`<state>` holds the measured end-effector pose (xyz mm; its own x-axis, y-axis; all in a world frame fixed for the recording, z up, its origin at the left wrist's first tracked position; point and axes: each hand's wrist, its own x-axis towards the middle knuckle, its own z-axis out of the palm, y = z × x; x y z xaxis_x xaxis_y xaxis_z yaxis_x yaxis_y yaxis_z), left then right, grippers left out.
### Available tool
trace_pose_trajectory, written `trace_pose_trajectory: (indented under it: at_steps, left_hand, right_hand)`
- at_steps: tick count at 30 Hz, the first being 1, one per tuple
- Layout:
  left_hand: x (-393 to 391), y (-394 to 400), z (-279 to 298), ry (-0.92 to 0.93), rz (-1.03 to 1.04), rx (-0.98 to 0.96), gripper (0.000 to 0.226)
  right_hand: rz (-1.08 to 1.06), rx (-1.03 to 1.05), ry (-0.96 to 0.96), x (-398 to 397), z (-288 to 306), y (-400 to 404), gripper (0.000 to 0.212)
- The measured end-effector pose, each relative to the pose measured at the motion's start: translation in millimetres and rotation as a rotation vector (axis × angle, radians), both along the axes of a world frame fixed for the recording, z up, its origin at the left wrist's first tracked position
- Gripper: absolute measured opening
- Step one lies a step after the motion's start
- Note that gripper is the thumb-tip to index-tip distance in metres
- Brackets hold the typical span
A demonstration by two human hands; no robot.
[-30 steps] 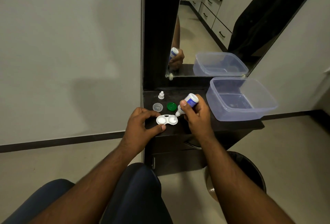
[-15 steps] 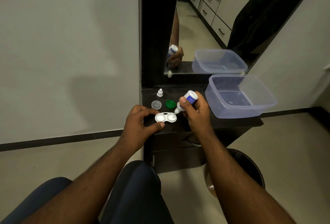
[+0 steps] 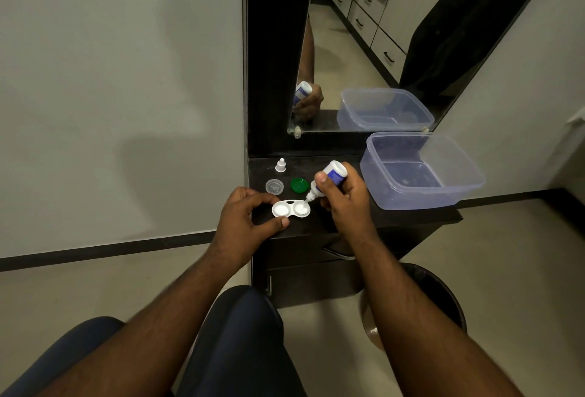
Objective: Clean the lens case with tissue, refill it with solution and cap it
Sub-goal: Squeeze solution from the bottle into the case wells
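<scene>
the right hand [image 3: 343, 197], clamped on the tilted solution bottle [image 3: 329, 176], is now touching its nozzle to the right well of the lens case [image 3: 291, 208], pinched by the left hand [image 3: 245, 222] just in front of the green cap [image 3: 299, 185], so refilling is seemingly underway.

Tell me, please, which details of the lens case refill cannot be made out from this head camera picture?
- Liquid level in the lens case: both wells read plain white, too small to judge.
- Any drop leaving the solution bottle: the tip is too small to tell.
- Bottle label: too small and partly covered by the right hand.
- Bin contents: hidden by the right forearm and dark.
</scene>
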<state>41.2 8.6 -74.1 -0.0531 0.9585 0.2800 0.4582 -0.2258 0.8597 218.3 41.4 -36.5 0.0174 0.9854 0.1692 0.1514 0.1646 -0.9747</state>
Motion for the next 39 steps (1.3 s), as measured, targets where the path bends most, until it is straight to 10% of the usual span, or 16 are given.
trace_pose_trajectory:
  at_steps: [9, 39]
  left_hand:
    - [0.1, -0.5, -0.7, -0.025, 0.003, -0.009, 0.032]
    - [0.1, -0.3, -1.4, -0.01, 0.005, 0.0, 0.033]
  right_hand:
    - [-0.101, -0.093, 0.356, 5.6, 3.8, 4.4, 0.017]
    - [-0.026, -0.003, 0.101, 2.3, 2.2, -0.5, 0.006]
